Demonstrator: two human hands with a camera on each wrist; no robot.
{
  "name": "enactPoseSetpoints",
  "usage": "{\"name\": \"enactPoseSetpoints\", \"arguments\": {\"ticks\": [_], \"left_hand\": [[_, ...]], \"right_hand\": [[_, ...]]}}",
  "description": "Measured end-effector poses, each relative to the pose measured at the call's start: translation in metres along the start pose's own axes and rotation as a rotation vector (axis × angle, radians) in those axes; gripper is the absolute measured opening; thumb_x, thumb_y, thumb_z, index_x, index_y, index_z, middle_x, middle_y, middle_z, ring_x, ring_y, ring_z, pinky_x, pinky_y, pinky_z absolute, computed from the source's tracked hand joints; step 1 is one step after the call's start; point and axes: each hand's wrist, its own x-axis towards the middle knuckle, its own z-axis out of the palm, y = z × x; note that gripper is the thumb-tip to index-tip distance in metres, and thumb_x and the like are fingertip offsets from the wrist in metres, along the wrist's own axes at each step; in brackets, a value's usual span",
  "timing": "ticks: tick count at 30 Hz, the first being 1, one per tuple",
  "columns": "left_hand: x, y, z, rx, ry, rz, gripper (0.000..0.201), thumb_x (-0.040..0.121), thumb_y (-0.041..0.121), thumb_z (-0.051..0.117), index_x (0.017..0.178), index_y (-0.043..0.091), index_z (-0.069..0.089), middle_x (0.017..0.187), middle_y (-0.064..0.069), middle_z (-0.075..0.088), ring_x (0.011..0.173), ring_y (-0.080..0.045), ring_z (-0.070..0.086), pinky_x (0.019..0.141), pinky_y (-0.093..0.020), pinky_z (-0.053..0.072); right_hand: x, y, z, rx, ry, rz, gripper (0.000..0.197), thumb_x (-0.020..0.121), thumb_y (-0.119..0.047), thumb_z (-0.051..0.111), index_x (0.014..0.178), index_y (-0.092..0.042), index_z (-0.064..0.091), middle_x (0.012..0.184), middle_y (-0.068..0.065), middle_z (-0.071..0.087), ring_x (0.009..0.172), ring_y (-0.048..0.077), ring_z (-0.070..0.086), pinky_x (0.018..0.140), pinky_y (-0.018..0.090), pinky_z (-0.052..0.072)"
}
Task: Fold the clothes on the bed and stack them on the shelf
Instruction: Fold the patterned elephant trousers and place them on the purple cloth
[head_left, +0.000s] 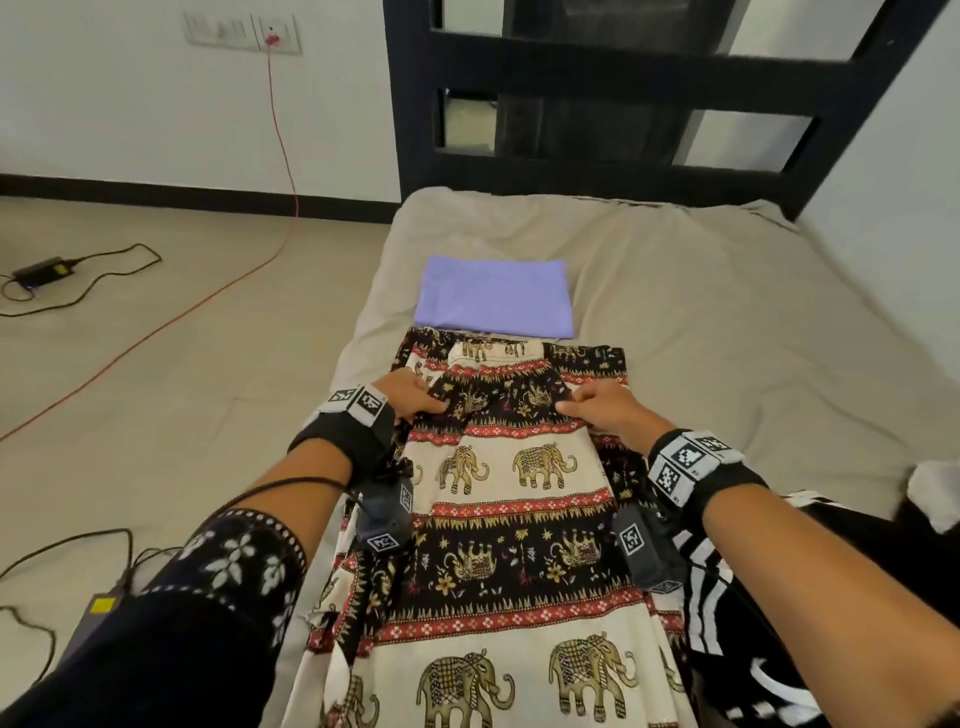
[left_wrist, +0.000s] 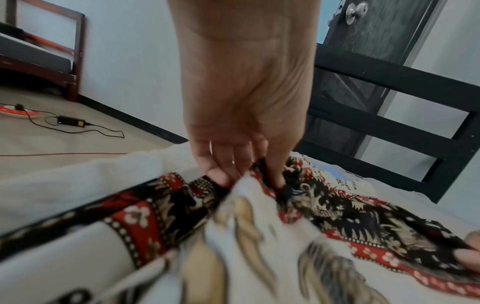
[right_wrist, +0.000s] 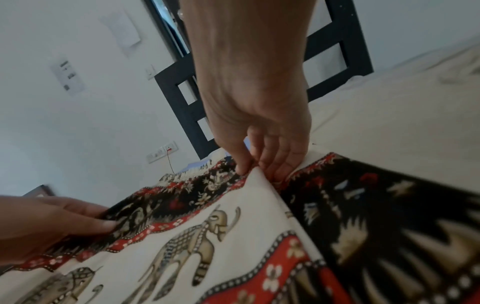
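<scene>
Elephant-print trousers laid lengthwise on the bed, folded end drawn toward the waistband. Left hand pinching left corner of folded edge; right hand pinching right corner. Folded lilac cloth just beyond. Black-and-white striped garment at right. Risk: slippery fabric sliding askew if corners drop unevenly; loose side drape bunching under.

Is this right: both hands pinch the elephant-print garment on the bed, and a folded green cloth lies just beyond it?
Not quite: the folded cloth is lilac, not green, as the head view shows. The rest holds: the left hand and the right hand each pinch the elephant-print garment on the bed, and the cloth lies just beyond it.
</scene>
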Motion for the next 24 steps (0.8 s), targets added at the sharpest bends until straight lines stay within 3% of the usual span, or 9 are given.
{"name": "enactPoseSetpoints", "arguments": {"ticks": [3,5,8,10,13,16,19,22,24], "left_hand": [[0.001,-0.003,-0.001,0.083,0.210,-0.055,0.034,0.095,0.026,0.059,0.120,0.003,0.061,0.119,-0.011,0.063,0.105,-0.031,0.061,0.092,-0.035,0.049],[0.000,-0.007,0.002,0.145,0.306,-0.078,0.036,0.097,0.026,0.054,0.125,0.004,0.057,0.122,-0.014,0.062,0.111,-0.031,0.058,0.095,-0.033,0.044],[0.008,-0.010,0.007,0.080,0.291,-0.075,0.044,0.094,0.037,0.058,0.125,0.006,0.054,0.120,-0.011,0.061,0.110,-0.029,0.058,0.092,-0.032,0.043],[0.018,-0.007,0.006,-0.020,0.234,-0.044,0.054,0.087,0.048,0.063,0.118,0.004,0.058,0.111,-0.010,0.063,0.105,-0.029,0.060,0.090,-0.032,0.044],[0.039,-0.002,0.000,-0.067,0.171,0.025,0.060,0.086,0.055,0.061,0.122,0.006,0.062,0.127,-0.012,0.059,0.119,-0.033,0.054,0.102,-0.036,0.039],[0.056,-0.001,0.000,-0.013,0.215,0.059,0.037,0.093,0.040,0.058,0.108,0.008,0.065,0.102,-0.007,0.058,0.102,-0.030,0.057,0.078,-0.027,0.040],[0.057,0.001,0.001,0.055,0.256,0.059,0.028,0.094,0.038,0.057,0.103,0.011,0.063,0.099,-0.006,0.055,0.093,-0.023,0.052,0.079,-0.026,0.039],[0.046,-0.004,-0.008,-0.080,0.139,0.001,0.052,0.088,0.055,0.058,0.101,0.005,0.063,0.102,-0.012,0.067,0.098,-0.030,0.065,0.090,-0.037,0.051],[0.019,-0.008,-0.013,-0.193,-0.029,-0.051,0.065,0.080,0.067,0.056,0.105,0.007,0.062,0.101,-0.011,0.070,0.083,-0.023,0.072,0.074,-0.031,0.059]], "right_hand": [[0.004,0.008,-0.008,-0.062,0.143,0.021,0.019,0.091,-0.017,0.064,0.092,0.002,0.060,0.096,0.015,0.064,0.088,0.026,0.064,0.089,0.043,0.055],[0.008,0.015,-0.012,-0.108,0.188,0.032,0.023,0.090,-0.019,0.065,0.099,0.002,0.063,0.102,0.016,0.066,0.094,0.029,0.066,0.087,0.043,0.056],[0.013,0.017,-0.013,-0.110,0.138,0.012,0.028,0.087,-0.027,0.070,0.098,-0.002,0.061,0.104,0.014,0.066,0.096,0.028,0.065,0.087,0.042,0.056],[0.017,0.014,-0.013,0.011,0.076,0.001,0.041,0.082,-0.039,0.074,0.103,-0.008,0.058,0.103,0.007,0.064,0.095,0.023,0.063,0.078,0.037,0.057],[0.027,0.005,-0.013,0.011,0.041,-0.085,0.047,0.080,-0.047,0.073,0.110,-0.015,0.057,0.103,-0.002,0.058,0.097,0.016,0.056,0.076,0.026,0.045],[0.042,0.010,-0.007,-0.091,0.172,-0.115,0.023,0.088,-0.035,0.069,0.095,-0.015,0.061,0.088,-0.001,0.060,0.086,0.018,0.057,0.072,0.026,0.043],[0.048,0.016,-0.001,-0.206,0.307,-0.107,0.019,0.090,-0.034,0.066,0.096,-0.015,0.063,0.092,0.002,0.065,0.083,0.019,0.059,0.072,0.028,0.044],[0.036,0.006,-0.010,-0.186,0.158,-0.034,0.034,0.089,-0.037,0.067,0.106,-0.008,0.062,0.100,0.006,0.064,0.085,0.019,0.061,0.075,0.032,0.053],[0.013,-0.006,-0.023,-0.173,-0.026,0.066,0.044,0.085,-0.041,0.070,0.106,-0.005,0.056,0.098,0.008,0.063,0.078,0.018,0.063,0.059,0.026,0.053]]}}
